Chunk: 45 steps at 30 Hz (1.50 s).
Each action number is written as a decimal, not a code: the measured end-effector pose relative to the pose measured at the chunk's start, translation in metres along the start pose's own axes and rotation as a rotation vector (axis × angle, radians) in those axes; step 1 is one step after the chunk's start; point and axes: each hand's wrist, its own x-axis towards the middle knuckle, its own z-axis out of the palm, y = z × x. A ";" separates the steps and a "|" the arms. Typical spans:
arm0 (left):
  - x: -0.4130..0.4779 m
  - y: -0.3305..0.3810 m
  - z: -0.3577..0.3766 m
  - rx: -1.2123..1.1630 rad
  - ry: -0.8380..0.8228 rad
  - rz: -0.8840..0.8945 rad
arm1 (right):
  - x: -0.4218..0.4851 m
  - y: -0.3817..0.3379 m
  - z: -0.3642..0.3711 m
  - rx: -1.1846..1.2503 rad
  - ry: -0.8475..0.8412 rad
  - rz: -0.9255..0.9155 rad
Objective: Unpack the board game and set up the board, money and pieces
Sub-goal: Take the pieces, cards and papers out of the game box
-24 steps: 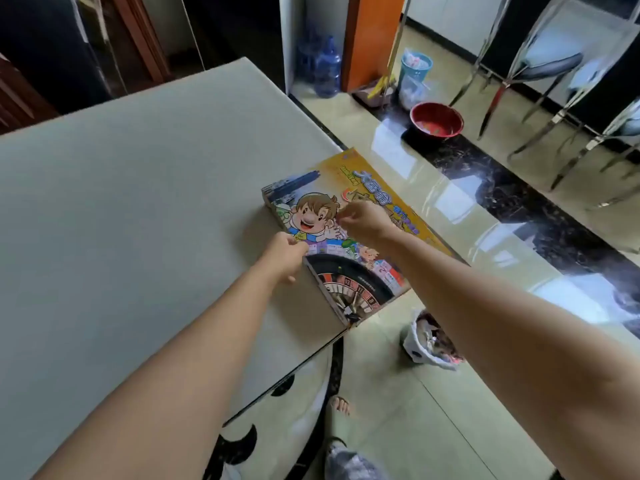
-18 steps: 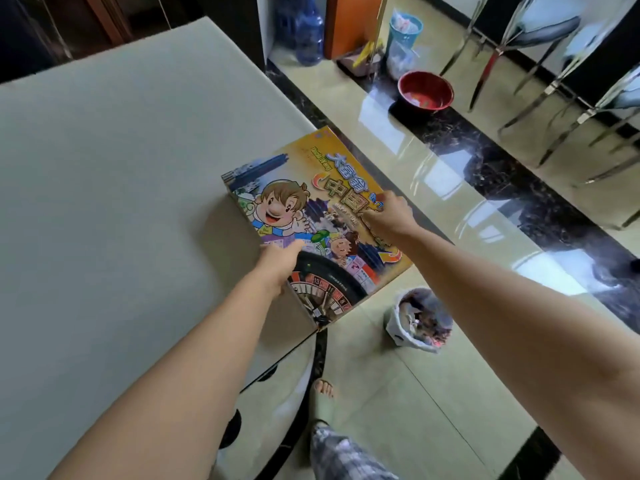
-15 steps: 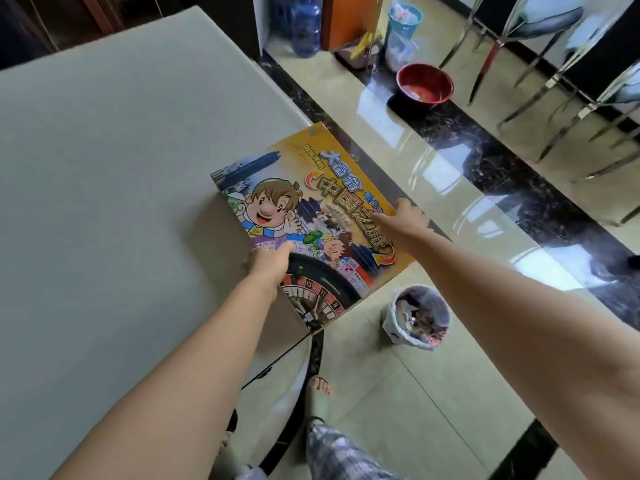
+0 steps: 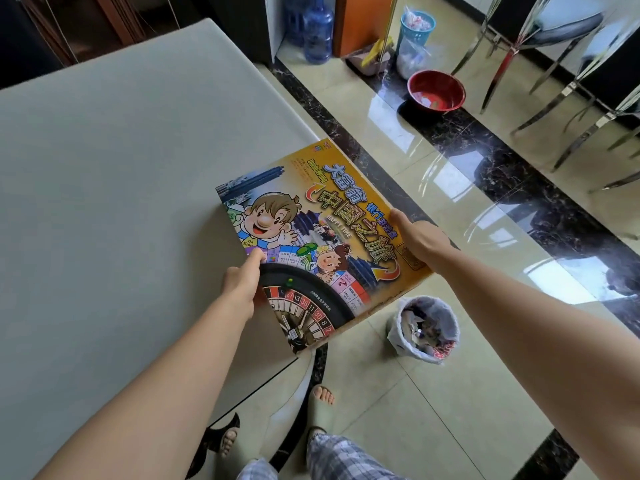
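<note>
A closed board game box (image 4: 322,216) with a yellow lid, cartoon children and a roulette wheel sits at the right edge of the grey table (image 4: 104,188), its right half hanging out over the floor. My left hand (image 4: 240,284) grips the box's near left edge, thumb lying on the lid. My right hand (image 4: 417,237) holds the right edge, thumb on top and fingers hidden beneath. The box's contents are hidden.
A bin (image 4: 424,327) full of rubbish stands on the tiled floor below the box. Farther off are a red basin (image 4: 436,91), a blue basket (image 4: 415,27), water bottles (image 4: 317,29) and metal chairs (image 4: 554,53). My sandalled feet (image 4: 322,407) stand by the table's corner.
My right hand slid from the middle of the lid to the box's right edge. The box has come nearer to me and farther out over the table's edge.
</note>
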 end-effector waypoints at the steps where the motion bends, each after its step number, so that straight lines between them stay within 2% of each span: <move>1: -0.003 0.004 -0.001 0.007 -0.011 0.013 | -0.002 -0.003 -0.001 0.003 0.000 -0.013; 6: -0.015 0.027 -0.011 -0.077 0.081 0.133 | -0.014 -0.037 -0.013 0.082 -0.029 -0.096; 7: -0.018 0.032 -0.014 -0.109 0.109 0.166 | -0.019 -0.047 -0.019 0.163 -0.079 -0.100; 10: -0.019 0.050 -0.037 -0.198 0.149 0.213 | -0.046 -0.083 -0.040 0.411 -0.439 -0.212; 12: -0.013 0.061 -0.058 -0.186 0.148 0.235 | -0.053 -0.110 -0.043 0.498 -0.539 -0.356; 17: 0.002 0.091 -0.107 -0.224 0.139 0.317 | -0.069 -0.201 -0.017 0.550 -0.364 -0.617; 20: 0.015 0.118 -0.129 -0.281 0.152 0.413 | -0.072 -0.266 0.010 0.605 -0.315 -0.665; 24: 0.031 0.159 -0.142 -0.297 0.004 0.494 | -0.062 -0.329 0.045 0.597 -0.201 -0.752; 29: 0.054 0.198 -0.138 -0.349 -0.287 0.500 | -0.031 -0.367 0.088 0.277 0.043 -0.883; 33: 0.075 0.212 -0.120 -0.351 -0.366 0.484 | 0.001 -0.367 0.122 0.136 0.180 -0.882; 36: 0.097 0.215 -0.109 -0.378 -0.407 0.402 | 0.021 -0.361 0.138 0.062 0.262 -0.858; 38: 0.110 0.212 -0.105 -0.375 -0.433 0.358 | 0.031 -0.359 0.147 0.034 0.224 -0.787; 41: 0.126 0.207 -0.098 -0.327 -0.436 0.324 | 0.048 -0.357 0.159 0.064 -0.004 -0.603; 43: 0.136 0.204 -0.094 -0.296 -0.405 0.329 | 0.056 -0.350 0.165 0.040 -0.143 -0.570; 45: 0.146 0.202 -0.090 -0.256 -0.382 0.363 | 0.061 -0.338 0.166 0.042 -0.207 -0.596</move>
